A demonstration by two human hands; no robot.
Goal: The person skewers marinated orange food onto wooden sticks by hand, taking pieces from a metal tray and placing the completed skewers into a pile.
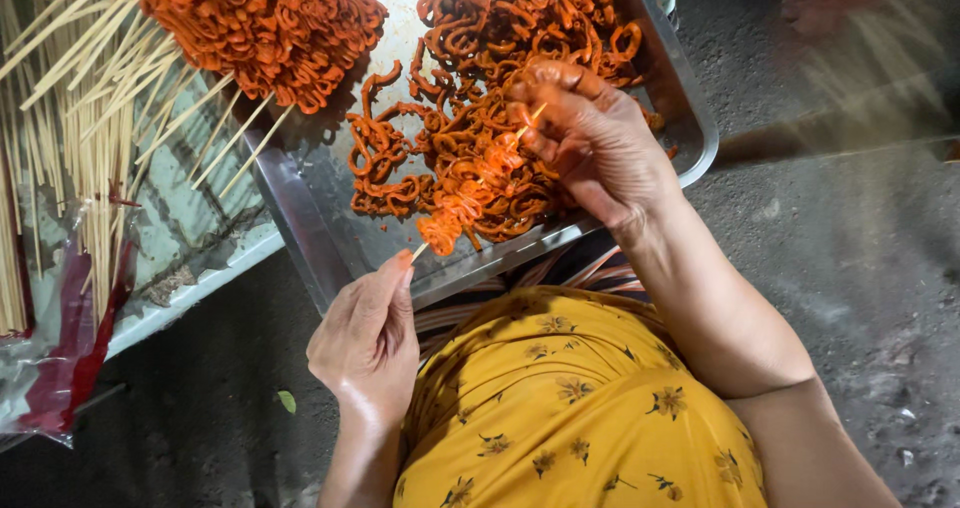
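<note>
Your left hand (368,340) pinches the skewer (478,183) at its low end. Your right hand (590,138) grips orange strips (470,193) on it, over the metal tray (690,118)

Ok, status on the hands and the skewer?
Left hand pinching skewer end. Right hand pushing orange strips onto it, above metal tray. Nothing blocking.

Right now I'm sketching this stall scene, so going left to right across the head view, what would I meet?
Red plastic bag → loose bamboo sticks → left hand holding the skewer's end → orange strips on the skewer → right hand → steel tray's right rim → grey ground.
</note>
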